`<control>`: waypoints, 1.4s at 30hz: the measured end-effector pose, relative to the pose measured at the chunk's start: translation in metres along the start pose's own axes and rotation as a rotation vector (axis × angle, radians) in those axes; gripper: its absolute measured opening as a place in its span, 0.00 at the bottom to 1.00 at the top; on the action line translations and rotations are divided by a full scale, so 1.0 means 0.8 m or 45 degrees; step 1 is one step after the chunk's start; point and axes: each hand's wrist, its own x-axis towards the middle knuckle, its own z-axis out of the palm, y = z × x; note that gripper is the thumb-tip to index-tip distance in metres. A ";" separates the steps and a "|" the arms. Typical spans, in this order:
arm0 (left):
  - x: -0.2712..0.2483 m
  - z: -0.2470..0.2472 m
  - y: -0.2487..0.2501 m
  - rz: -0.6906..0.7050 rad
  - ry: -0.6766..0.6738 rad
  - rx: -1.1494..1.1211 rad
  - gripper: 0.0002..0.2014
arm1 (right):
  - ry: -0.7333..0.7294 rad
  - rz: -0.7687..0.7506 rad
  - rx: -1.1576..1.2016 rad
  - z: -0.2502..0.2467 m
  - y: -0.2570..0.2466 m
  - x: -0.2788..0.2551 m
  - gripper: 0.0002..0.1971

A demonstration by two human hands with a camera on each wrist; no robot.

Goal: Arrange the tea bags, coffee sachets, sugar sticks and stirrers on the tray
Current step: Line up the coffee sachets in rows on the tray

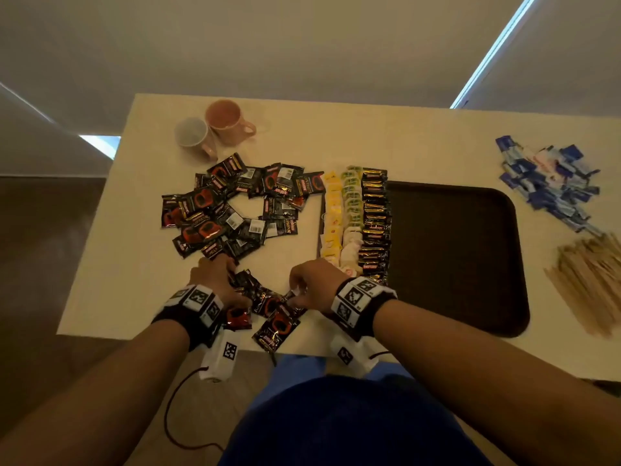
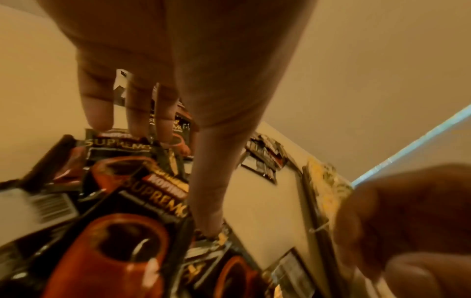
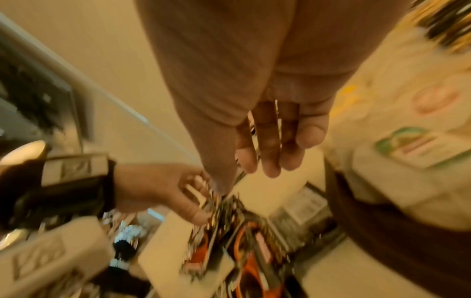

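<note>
A small cluster of black coffee sachets (image 1: 272, 317) lies at the table's near edge. My left hand (image 1: 218, 274) spans its left side. Its straight fingers (image 2: 163, 129) and thumb tip rest on the sachets (image 2: 153, 193). My right hand (image 1: 309, 280) reaches the cluster's right side, thumb tip touching a sachet edge and fingers (image 3: 270, 157) straight. A bigger loose pile of coffee sachets (image 1: 235, 203) lies farther back. The dark tray (image 1: 453, 250) holds rows along its left side: yellow tea bags (image 1: 332, 220), green and white tea bags (image 1: 351, 213), coffee sachets (image 1: 374, 223).
Blue sugar sticks (image 1: 547, 183) are heaped right of the tray, and wooden stirrers (image 1: 591, 280) lie nearer me on the right. A pink mug (image 1: 223, 117) and a second mug (image 1: 193, 134) stand at the back left. One sachet hangs over the near table edge (image 1: 134, 336).
</note>
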 end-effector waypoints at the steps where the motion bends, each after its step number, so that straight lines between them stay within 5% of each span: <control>1: 0.001 0.004 -0.001 -0.021 -0.016 0.070 0.44 | -0.065 -0.015 -0.106 0.011 -0.007 0.009 0.22; 5: 0.012 0.014 -0.001 0.035 -0.043 0.116 0.54 | -0.208 0.010 -0.487 0.049 -0.020 0.032 0.40; 8: 0.022 0.015 0.003 0.103 0.005 0.083 0.50 | -0.191 0.083 -0.575 0.062 -0.022 0.046 0.48; 15: 0.033 0.010 -0.004 0.146 0.195 -0.108 0.35 | -0.006 0.201 -0.421 0.043 -0.022 0.071 0.35; 19: 0.032 0.012 -0.013 0.051 0.246 -0.266 0.39 | 0.110 0.265 -0.393 0.035 -0.021 0.076 0.31; 28: 0.037 0.022 -0.007 -0.104 0.236 -0.401 0.58 | 0.049 0.374 -0.482 0.053 -0.032 0.082 0.52; 35: 0.053 0.024 0.003 -0.049 0.162 -0.565 0.52 | 0.131 0.341 -0.335 0.048 -0.034 0.093 0.33; 42: 0.049 0.022 0.016 0.028 0.185 -0.717 0.43 | 0.217 0.330 -0.208 0.042 -0.031 0.095 0.29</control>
